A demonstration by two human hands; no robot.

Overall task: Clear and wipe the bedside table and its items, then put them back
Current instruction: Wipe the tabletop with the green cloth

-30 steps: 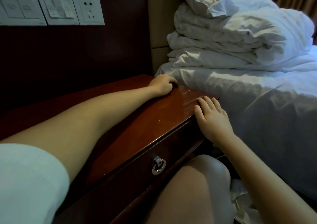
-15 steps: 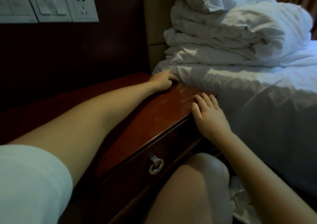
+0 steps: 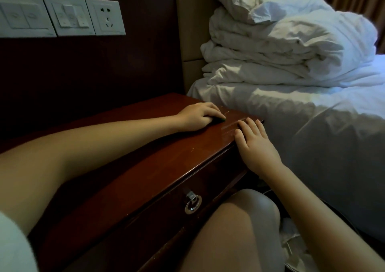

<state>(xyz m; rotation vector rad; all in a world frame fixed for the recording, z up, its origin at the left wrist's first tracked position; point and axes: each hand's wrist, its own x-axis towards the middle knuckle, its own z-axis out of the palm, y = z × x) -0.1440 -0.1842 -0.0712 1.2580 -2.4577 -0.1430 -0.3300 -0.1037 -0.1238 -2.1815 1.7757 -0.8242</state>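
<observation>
1. Nearest the camera, I am seeing one knee (image 3: 239,219) sitting below the front of the bedside table (image 3: 145,167), just beside its single drawer with one ring pull (image 3: 193,204).
2. My right hand (image 3: 256,144) is lying flat on the table's front corner by the bed, fingers straight and holding nothing; I judge it is bracing.
3. My left hand (image 3: 198,116) is reaching across the top, fingers curling over one green cloth (image 3: 221,119) and pressing it to the wood. Only the cloth's edge is showing.
4. Over the last second this hand has been sliding from the far edge by the mattress back toward the right hand, and wet streaks are now showing between the two hands. That tells me the wiping pass is reaching this corner.
5. I am counting no loose items on the visible top, so I judge clearing is done and putting things back is waiting.
6. Farther off, one bed (image 3: 312,126) is touching the table's side, carrying one folded duvet (image 3: 281,49).
7. On the wall I am counting three plates: two switch plates (image 3: 68,15) and one socket (image 3: 107,16).
</observation>
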